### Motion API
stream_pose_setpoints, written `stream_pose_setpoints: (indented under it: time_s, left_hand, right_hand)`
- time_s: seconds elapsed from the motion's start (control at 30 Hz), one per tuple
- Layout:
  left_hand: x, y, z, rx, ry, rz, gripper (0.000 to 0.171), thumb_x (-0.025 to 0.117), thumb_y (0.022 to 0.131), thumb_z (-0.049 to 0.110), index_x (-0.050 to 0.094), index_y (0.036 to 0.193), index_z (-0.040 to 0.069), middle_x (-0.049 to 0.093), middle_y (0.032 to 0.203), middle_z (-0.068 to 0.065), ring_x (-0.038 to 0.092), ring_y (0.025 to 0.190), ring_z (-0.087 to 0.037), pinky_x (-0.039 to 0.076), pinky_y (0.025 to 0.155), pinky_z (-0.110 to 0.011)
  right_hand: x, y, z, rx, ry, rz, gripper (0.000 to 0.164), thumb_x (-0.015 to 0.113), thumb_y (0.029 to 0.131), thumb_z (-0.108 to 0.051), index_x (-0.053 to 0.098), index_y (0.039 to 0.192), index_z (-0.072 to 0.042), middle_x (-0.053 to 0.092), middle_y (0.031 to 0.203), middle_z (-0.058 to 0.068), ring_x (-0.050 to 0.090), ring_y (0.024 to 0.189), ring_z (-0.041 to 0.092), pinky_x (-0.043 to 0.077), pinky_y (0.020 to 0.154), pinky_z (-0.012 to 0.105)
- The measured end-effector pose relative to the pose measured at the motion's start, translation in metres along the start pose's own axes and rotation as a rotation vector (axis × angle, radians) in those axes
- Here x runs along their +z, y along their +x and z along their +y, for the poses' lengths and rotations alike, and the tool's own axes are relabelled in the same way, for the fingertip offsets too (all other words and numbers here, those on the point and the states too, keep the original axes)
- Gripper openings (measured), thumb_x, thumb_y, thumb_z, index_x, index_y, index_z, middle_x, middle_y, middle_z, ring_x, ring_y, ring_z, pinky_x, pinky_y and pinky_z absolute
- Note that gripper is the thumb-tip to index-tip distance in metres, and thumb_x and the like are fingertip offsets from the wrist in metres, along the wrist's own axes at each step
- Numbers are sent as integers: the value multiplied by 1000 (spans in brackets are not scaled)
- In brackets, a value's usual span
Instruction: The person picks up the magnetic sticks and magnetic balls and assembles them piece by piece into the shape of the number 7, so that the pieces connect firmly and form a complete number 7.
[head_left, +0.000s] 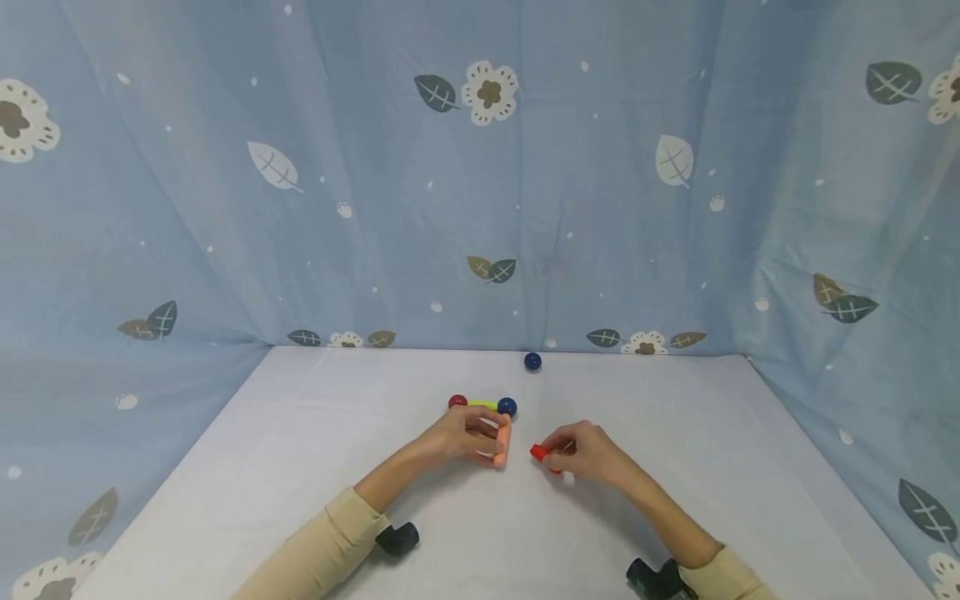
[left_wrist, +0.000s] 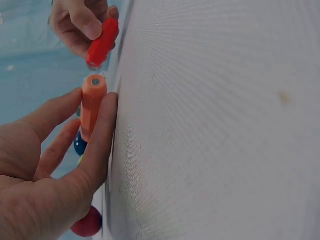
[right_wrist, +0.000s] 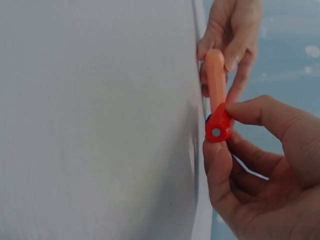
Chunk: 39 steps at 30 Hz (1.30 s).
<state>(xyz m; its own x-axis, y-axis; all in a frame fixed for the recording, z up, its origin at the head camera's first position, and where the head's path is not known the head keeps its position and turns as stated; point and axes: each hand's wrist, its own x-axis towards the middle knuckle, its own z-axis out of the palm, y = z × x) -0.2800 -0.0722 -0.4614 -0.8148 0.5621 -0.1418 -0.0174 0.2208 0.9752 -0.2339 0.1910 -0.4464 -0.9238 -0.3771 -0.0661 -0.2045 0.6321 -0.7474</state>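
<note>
My left hand (head_left: 468, 435) pinches an orange magnetic rod (head_left: 502, 442) between thumb and fingers; a round metal disc shows in its end in the left wrist view. Just beyond its far end is a blue ball (head_left: 507, 407), joined by a yellow-green rod (head_left: 482, 405) to a red ball (head_left: 457, 402). Whether the orange rod touches the blue ball I cannot tell. To the right, my right hand (head_left: 588, 454) pinches a red magnetic rod (right_wrist: 219, 124) by thumb and fingertips, tilted and apart from the orange one in the head view.
A second blue ball (head_left: 532, 361) lies at the back of the white table (head_left: 360, 383), near the patterned blue curtain (head_left: 390, 200). Black wrist-camera mounts (head_left: 399, 540) sit below both forearms.
</note>
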Motion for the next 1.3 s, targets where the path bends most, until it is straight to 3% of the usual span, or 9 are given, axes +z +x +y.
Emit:
stream_pose_setpoints:
  time_s: [0.3, 1.3]
  left_hand:
    - [1, 0, 0, -4, -22, 2, 43, 76, 83, 6, 64, 124, 5, 65, 111, -18, 65, 95, -19, 60, 75, -38]
    - [0, 1, -2, -4, -5, 12, 43, 77, 83, 9, 65, 123, 7, 66, 111, -18, 65, 96, -19, 60, 75, -37]
  right_hand:
    - [8, 0, -6, 18, 68, -59, 22, 73, 86, -18, 72, 102, -4, 70, 82, 2, 59, 66, 14, 52, 53, 27]
    - [23, -1, -20, 139, 192, -119, 27, 73, 87, -22, 73, 106, -3, 69, 81, 1, 63, 67, 12, 56, 61, 29]
